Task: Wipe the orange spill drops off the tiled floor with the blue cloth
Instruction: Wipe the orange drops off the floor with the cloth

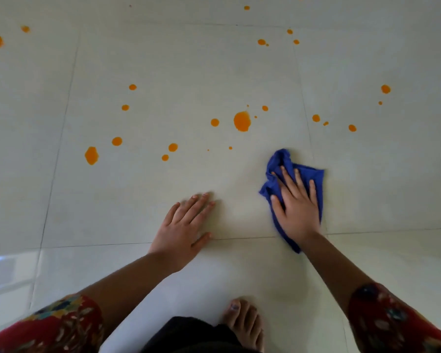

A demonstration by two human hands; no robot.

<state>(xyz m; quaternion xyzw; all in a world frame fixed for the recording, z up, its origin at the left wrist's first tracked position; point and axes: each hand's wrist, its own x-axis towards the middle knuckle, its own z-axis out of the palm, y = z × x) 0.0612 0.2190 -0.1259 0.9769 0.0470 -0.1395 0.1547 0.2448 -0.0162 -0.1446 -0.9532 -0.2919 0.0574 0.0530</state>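
The right hand [297,210] lies flat on the cloth [283,159], fingers straight and spread, pressing it to the floor [163,59] rather than gripping it. The left hand [183,225] is planted flat on bare tile near it, fingers apart, holding nothing (it looks like a prop for the crouch). The cloth sits bunched on the near right part of the middle tile, apart from every drop. The drops [173,147] are scattered ahead and to both sides, so none of those in view looks wiped yet. The nearest work is the small speck [230,148] and the big blot [242,121], ahead and to the left of the cloth. To do this well, the person would likely push the cloth forward and left under a flat palm. Each drop is best met from its edge and drawn inward, so the liquid is gathered and not smeared toward the grout line [306,118]. The big blot may call for a fresh fold of cloth afterwards. The bare foot [245,322] is best held back from wet tile.
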